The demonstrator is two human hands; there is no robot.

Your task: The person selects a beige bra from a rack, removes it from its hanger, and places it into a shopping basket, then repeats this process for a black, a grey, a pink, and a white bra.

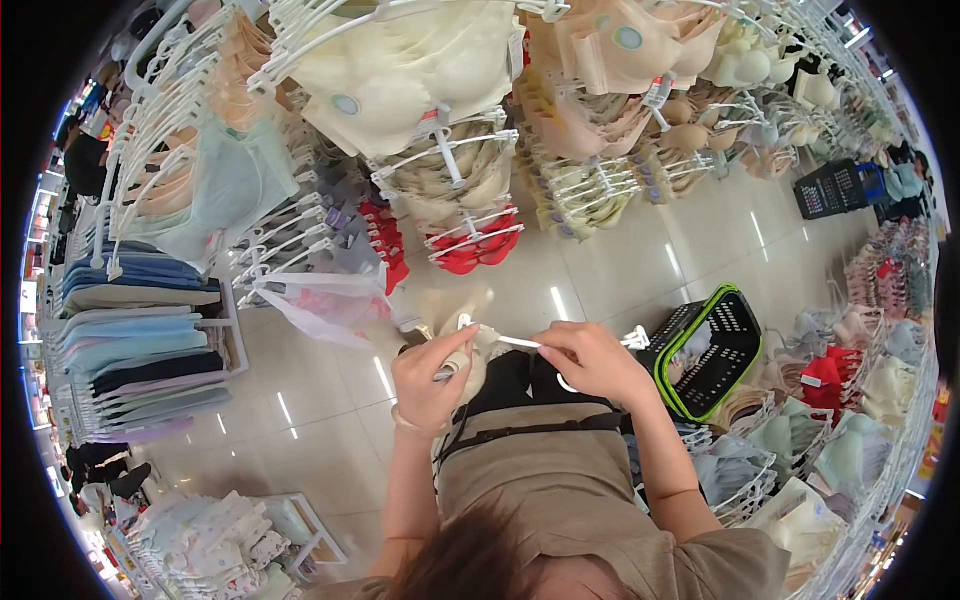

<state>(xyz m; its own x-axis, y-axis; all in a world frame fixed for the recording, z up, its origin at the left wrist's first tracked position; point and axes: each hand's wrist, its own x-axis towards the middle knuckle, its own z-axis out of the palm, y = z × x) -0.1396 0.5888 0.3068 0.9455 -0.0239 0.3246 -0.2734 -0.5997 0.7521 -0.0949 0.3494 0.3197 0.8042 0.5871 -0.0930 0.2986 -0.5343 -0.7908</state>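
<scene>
My right hand (590, 358) is closed on a white plastic hanger (518, 342), pinching it near its middle. The hanger's hook curves down below those fingers, and one clip end sticks out to the right. My left hand (432, 388) is closed at the hanger's other end, with its fingers around a cream bra (477, 378). Part of the bra's pale fabric spreads out beyond the fingertips, over the floor in this view. A pale band circles my left wrist. The left palm hides some of the bra.
Racks of cream bras (400, 75) and beige bras (625, 45) hang ahead. A black basket with a green rim (722, 300) stands at my right, beside another bra rack (850, 440). Folded-over clothes on hangers (150, 340) line the left. Tiled floor (330, 400) lies between.
</scene>
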